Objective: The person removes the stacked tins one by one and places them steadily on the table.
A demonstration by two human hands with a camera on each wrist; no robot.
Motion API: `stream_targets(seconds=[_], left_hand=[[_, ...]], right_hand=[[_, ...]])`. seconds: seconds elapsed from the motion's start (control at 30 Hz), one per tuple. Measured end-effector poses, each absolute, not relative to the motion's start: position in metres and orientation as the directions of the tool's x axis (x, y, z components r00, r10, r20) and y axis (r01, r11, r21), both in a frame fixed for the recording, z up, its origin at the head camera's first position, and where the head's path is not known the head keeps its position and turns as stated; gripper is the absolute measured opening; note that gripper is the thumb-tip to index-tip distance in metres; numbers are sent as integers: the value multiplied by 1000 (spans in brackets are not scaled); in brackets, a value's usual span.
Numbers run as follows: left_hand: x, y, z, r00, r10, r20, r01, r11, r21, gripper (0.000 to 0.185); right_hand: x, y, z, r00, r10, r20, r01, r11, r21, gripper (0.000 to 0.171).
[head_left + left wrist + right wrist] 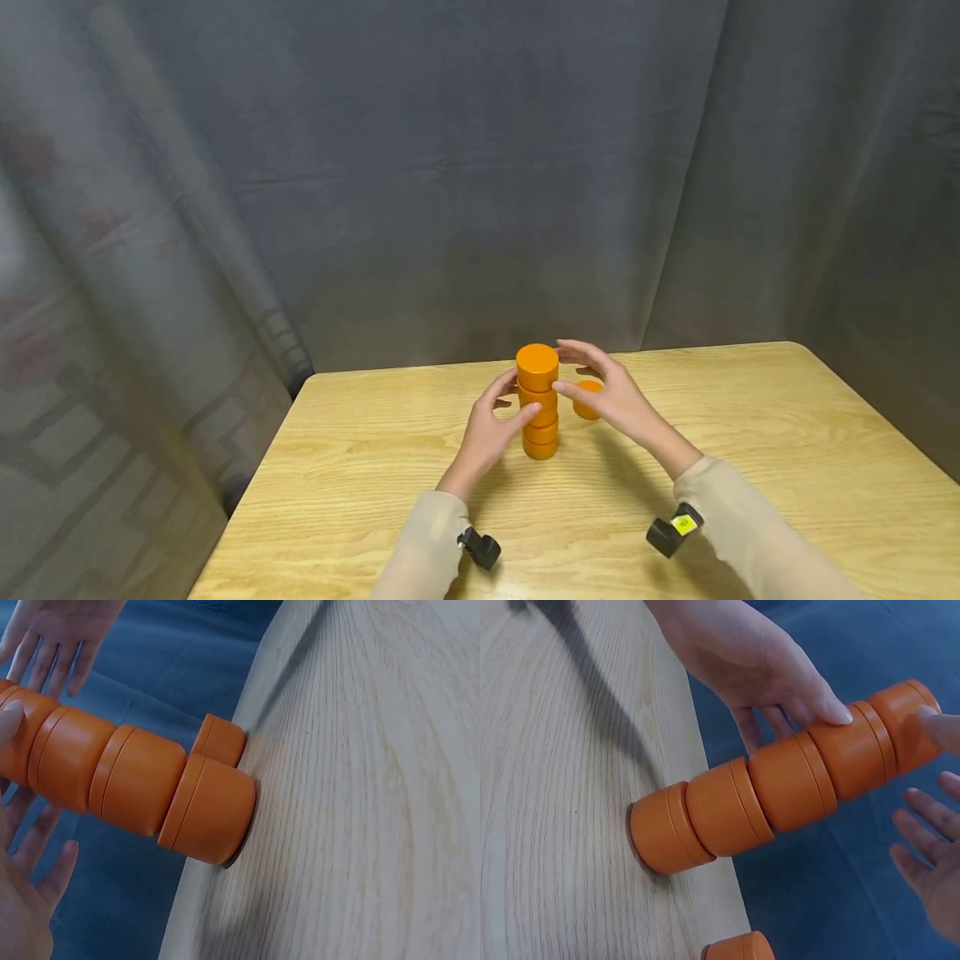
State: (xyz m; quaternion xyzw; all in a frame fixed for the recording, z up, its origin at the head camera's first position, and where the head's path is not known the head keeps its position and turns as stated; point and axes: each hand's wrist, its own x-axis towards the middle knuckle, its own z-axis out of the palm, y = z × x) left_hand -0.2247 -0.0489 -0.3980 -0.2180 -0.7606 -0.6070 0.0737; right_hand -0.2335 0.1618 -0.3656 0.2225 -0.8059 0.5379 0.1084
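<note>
Several orange round jars with lids stand in an upright stack (539,367) on the wooden table. My left hand (486,429) holds the second jar from the top (851,754), its thumb across the front and its fingers behind the left side. On the right of the top jar (904,724) my right hand (613,396) rests its thumb (939,729), with the other fingers spread loosely. Part of those fingers lies outside the right wrist view. The jars sit slightly offset from each other.
One more orange jar (588,402) stands on the table (390,433) behind and right of the stack, partly hidden by the right hand. A grey curtain (450,183) hangs behind the table's back edge. Black wrist cameras (480,548) sit on both sleeves.
</note>
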Motion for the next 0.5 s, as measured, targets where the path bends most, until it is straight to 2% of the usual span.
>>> stream_targets(seconds=[0.5], left_hand=[[-226,-52,-401,-898,239,371,416,179,892,53]], right_hand=[[-238,148,-368,-872,-255,418,-484,326,-812,58]])
